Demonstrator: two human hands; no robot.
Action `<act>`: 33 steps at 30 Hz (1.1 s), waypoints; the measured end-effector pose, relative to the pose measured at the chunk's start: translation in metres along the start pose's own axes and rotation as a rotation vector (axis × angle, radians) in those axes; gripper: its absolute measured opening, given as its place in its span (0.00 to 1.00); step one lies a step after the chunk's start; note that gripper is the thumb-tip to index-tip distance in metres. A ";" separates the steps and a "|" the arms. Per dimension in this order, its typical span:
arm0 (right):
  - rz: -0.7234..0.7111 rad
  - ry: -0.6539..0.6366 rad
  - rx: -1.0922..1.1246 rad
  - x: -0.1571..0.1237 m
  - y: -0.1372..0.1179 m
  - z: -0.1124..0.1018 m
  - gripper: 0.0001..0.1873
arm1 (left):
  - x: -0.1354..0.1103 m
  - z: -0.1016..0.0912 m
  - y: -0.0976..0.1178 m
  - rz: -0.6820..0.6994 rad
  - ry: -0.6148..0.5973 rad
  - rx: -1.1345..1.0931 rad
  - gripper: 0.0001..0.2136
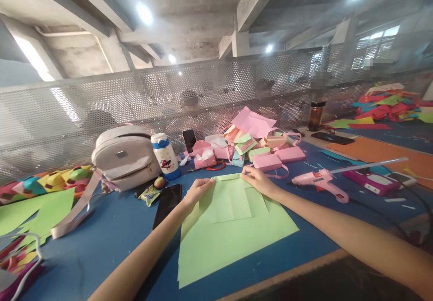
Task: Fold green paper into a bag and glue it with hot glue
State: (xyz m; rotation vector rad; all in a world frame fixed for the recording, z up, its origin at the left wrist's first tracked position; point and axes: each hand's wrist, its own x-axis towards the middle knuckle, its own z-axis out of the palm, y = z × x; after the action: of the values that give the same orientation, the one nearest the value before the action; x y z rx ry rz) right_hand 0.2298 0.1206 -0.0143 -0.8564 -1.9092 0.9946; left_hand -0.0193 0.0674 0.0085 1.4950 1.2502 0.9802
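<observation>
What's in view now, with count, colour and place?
Paper sheets: several, green, centre
Paper pieces: many, mixed colours, left, rear, right
Glue gun: one, pink, right
Phones: at least three, black, left, rear, right
Backpack: one, cream, rear left
Bottle: one, white and blue, beside backpack
Dark bottle: one, brown, rear right
Snack packet: one, green, left
Perforated screen: one, grey, rear
People: several, colours unclear, behind screen
Table: one, blue, foreground
Left hand, right hand: two, bare, at sheets' far edge

Glaring white ceiling lamps (145, 14), daylight through a far window (375, 42), soft shading on the green paper (233, 242), darkness below the worktop's (108, 242) near edge, hazy background, wide-angle stretching at the sides.
</observation>
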 end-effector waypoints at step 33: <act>0.055 0.064 0.190 0.005 0.009 -0.001 0.25 | 0.002 -0.001 -0.004 -0.055 0.059 0.001 0.27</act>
State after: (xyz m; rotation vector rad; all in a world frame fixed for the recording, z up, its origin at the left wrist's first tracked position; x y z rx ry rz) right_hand 0.2305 0.1292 -0.0197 -0.8234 -1.7145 1.1480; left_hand -0.0214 0.0694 0.0046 1.4341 1.3276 0.9940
